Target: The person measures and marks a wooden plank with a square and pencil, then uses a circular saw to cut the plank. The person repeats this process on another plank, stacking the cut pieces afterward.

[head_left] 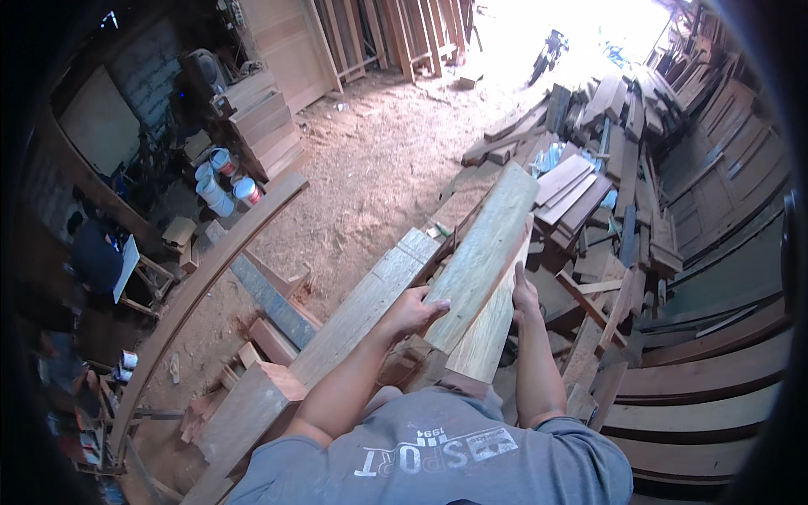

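The left hand (414, 311) is partly closed on the left edge of a long, pale plank (484, 252), its thumb lying over the top face and its other fingers bent at the side, their tips hard to make out. The right hand (526, 296) is more open, with fingers nearly straight and pointing away from the body, set against the right edge of a yellowish wood surface (490, 332); whether its thumb also clamps that edge cannot be told. This yellowish surface runs along the right side of the plank and touches it, though it is unclear whether it is a second board or another face of the same piece. Among the containers, a group of pale buckets (217, 200) stands on the floor at the left, close to a stack of reddish-brown timber (265, 126), and smaller paint-type cans (128, 360) sit lower down near the left rim; what is in them cannot be made out. The plank lies between the two hands, in front of the grey T-shirt (438, 454), its near end close to the chest and its far end reaching well past the fingertips, slanting up and to the right. Just left of the left hand, a thick grey-brown beam (362, 307) runs at a similar slant, while a jumbled heap of offcuts (619, 126) spreads beyond the right hand.
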Demonstrator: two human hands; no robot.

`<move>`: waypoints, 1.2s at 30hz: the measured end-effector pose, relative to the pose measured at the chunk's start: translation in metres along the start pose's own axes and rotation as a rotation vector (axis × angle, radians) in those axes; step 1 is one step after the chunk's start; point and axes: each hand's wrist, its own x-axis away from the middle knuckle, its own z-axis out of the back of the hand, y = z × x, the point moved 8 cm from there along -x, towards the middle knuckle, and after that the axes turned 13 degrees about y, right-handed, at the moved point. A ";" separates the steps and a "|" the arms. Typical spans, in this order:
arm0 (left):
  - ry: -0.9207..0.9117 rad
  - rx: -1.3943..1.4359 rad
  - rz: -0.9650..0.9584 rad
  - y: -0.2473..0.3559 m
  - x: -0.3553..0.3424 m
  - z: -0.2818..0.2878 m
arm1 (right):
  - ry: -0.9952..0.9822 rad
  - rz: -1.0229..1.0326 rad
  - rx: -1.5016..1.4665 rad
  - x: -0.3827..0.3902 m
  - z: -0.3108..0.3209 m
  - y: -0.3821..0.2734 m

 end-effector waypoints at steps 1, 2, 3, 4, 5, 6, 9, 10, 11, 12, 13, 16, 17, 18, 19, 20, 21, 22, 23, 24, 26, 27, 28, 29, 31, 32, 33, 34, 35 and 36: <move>0.027 0.059 -0.063 0.002 0.003 0.002 | 0.088 -0.012 0.061 -0.005 0.014 0.002; 0.051 0.138 -0.117 0.005 0.005 0.004 | 0.046 0.075 0.025 -0.009 0.016 -0.007; 0.063 0.221 -0.114 0.004 0.006 0.004 | 0.055 0.136 -0.006 -0.013 0.020 -0.016; 0.087 0.200 -0.165 0.008 0.006 0.006 | 0.126 0.133 -0.030 -0.017 0.026 -0.023; 0.112 0.194 -0.244 0.016 0.007 0.005 | 0.065 0.205 -0.028 -0.019 0.018 -0.037; 0.132 0.200 -0.282 0.021 0.009 0.003 | 0.071 0.208 -0.020 -0.019 0.014 -0.046; 0.252 -0.026 -0.396 0.042 0.016 -0.008 | -0.026 0.243 -0.097 -0.012 -0.022 -0.079; 0.302 -0.132 -0.454 0.051 0.020 -0.013 | -0.052 0.211 -0.168 -0.008 -0.038 -0.085; 0.301 -0.207 -0.444 0.055 0.023 -0.020 | -0.112 0.182 -0.246 -0.002 -0.054 -0.090; 0.305 -0.267 -0.464 0.062 0.025 -0.026 | -0.147 0.126 -0.267 0.003 -0.065 -0.093; 0.310 -0.327 -0.481 0.067 0.027 -0.029 | -0.267 0.079 -0.320 0.012 -0.083 -0.096; 0.318 -0.304 -0.518 0.079 0.028 -0.025 | -0.294 0.021 -0.440 0.028 -0.114 -0.101; 0.362 -0.315 -0.597 0.085 0.030 -0.021 | -0.312 -0.002 -0.435 0.034 -0.122 -0.101; 0.333 -0.432 -0.617 0.083 0.028 -0.022 | -0.405 0.051 -0.513 0.044 -0.135 -0.109; 0.321 -0.506 -0.621 0.079 0.027 -0.022 | -0.517 0.092 -0.593 0.055 -0.149 -0.115; 0.357 -0.583 -0.633 0.075 0.027 -0.021 | -0.471 0.046 -0.568 0.057 -0.155 -0.109; 0.395 -0.673 -0.666 0.070 0.030 -0.021 | -0.487 0.014 -0.549 0.062 -0.165 -0.104; 0.409 -0.680 -0.634 0.062 0.029 -0.016 | -0.523 -0.015 -0.536 0.067 -0.180 -0.098; 0.450 -0.658 -0.619 0.055 0.030 -0.010 | -0.471 0.049 -0.394 0.065 -0.193 -0.092; 0.486 -0.636 -0.599 0.047 0.033 -0.004 | -0.434 0.118 -0.257 0.064 -0.205 -0.084; 0.540 -0.580 -0.480 0.028 0.037 0.012 | -0.360 0.188 -0.029 0.062 -0.215 -0.056; 0.567 -0.576 -0.427 0.019 0.039 0.022 | -0.301 0.157 -0.014 0.058 -0.221 -0.039; 0.627 -0.581 -0.429 0.015 0.044 0.033 | -0.292 0.143 -0.020 0.054 -0.235 -0.025; 0.688 -0.590 -0.436 0.013 0.048 0.046 | -0.245 0.122 -0.017 0.050 -0.245 -0.008; 0.700 -0.704 -0.331 0.000 0.048 0.065 | -0.225 0.152 -0.083 0.053 -0.261 0.017; 0.704 -0.728 -0.301 -0.004 0.050 0.074 | -0.202 0.142 -0.123 0.055 -0.266 0.029; 0.710 -0.736 -0.276 -0.009 0.051 0.083 | -0.169 0.113 -0.161 0.059 -0.269 0.042; 0.664 -0.780 -0.216 -0.018 0.052 0.090 | -0.171 0.084 0.014 0.061 -0.268 0.054; 0.618 -0.812 -0.170 -0.026 0.052 0.098 | -0.237 0.098 0.050 0.068 -0.273 0.060; 0.563 -0.842 -0.129 -0.033 0.051 0.106 | -0.276 0.105 0.092 0.074 -0.271 0.065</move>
